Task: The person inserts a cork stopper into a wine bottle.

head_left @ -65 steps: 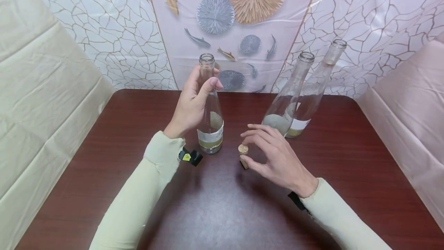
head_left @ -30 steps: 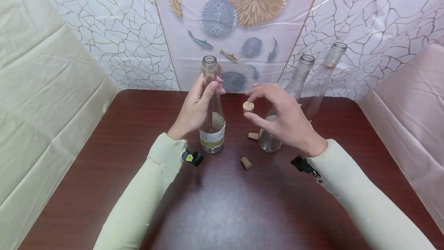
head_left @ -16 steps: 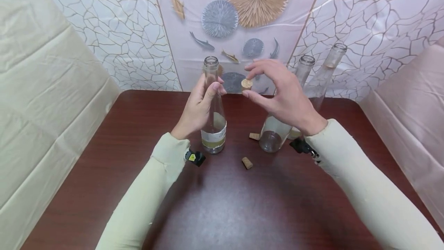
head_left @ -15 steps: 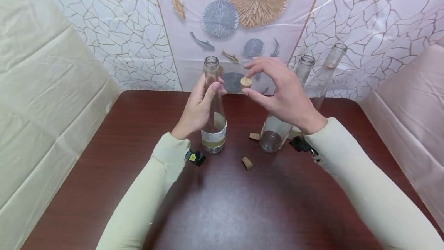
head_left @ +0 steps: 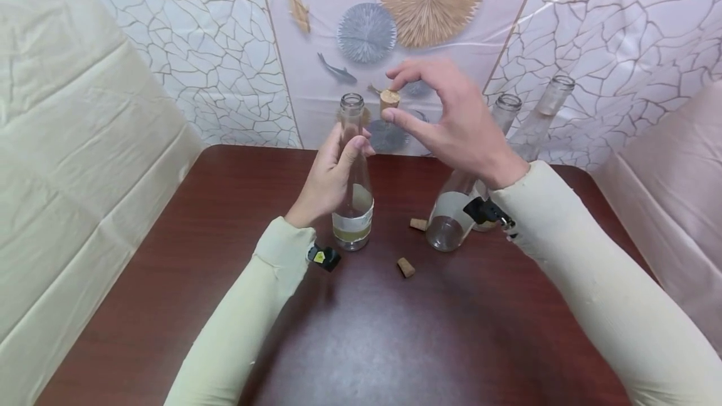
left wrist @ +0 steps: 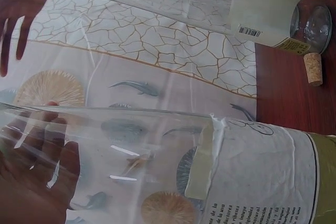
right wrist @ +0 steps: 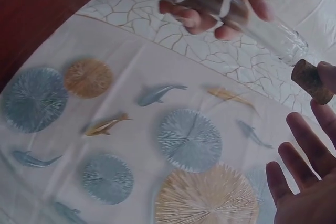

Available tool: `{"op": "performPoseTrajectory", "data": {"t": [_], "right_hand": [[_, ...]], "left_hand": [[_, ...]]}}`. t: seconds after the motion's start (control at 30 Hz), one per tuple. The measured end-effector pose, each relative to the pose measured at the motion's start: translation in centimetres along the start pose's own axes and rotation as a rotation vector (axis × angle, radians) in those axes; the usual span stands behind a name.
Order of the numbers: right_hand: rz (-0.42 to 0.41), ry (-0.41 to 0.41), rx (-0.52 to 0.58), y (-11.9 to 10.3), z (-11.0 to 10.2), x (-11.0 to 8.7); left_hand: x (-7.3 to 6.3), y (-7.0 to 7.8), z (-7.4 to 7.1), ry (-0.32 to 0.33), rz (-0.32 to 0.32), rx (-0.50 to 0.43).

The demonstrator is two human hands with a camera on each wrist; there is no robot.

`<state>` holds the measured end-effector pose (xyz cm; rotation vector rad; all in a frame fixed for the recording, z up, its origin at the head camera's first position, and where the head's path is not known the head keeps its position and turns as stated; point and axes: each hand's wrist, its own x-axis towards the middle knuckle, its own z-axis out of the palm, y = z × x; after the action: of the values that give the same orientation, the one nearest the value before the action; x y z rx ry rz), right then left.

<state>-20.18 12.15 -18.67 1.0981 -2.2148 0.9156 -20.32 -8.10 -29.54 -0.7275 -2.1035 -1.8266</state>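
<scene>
My left hand [head_left: 329, 177] grips the neck of a clear glass bottle [head_left: 354, 196] standing upright on the table, its mouth uncovered. Around its base runs a torn white label [left wrist: 257, 166] with a green-gold band. Between thumb and index finger, my right hand [head_left: 454, 114] pinches a cork [head_left: 390, 99], held to the right of the bottle's mouth at about its height. In the right wrist view the held cork [right wrist: 312, 82] appears close to the rim; whether they touch I cannot tell. Two more corks lie on the table: one cork [head_left: 405, 267] in front, another cork [head_left: 418, 224] farther back.
Behind my right hand stand two more clear bottles, a nearer bottle [head_left: 449, 218] and a farther bottle [head_left: 549, 102], partly hidden by my arm. The dark red table [head_left: 361, 343] ends at a patterned cloth backdrop [head_left: 220, 42]. Pale cloth walls flank both sides.
The right hand has lifted the cork from near the table up and leftward to the level of the bottle's mouth. The left hand keeps its hold; the whole view has shifted slightly.
</scene>
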Motion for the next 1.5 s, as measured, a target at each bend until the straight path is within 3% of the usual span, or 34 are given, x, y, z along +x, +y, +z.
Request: {"op": "performPoseTrajectory", "data": {"t": [0.6, 1.17, 1.5], "right_hand": [[0.023, -0.031, -0.007, -1.5, 0.6, 3.2], [0.040, -0.018, -0.029, -1.6, 1.9, 4.0], [0.022, -0.012, -0.041, -1.6, 2.5, 4.1]], "left_hand": [[-0.1, -0.4, 0.3, 0.009, 0.032, 0.028], [-0.3, -0.4, 0.0, 0.012, 0.047, 0.056], [-0.4, -0.5, -0.2, 0.003, 0.011, 0.029]]}}
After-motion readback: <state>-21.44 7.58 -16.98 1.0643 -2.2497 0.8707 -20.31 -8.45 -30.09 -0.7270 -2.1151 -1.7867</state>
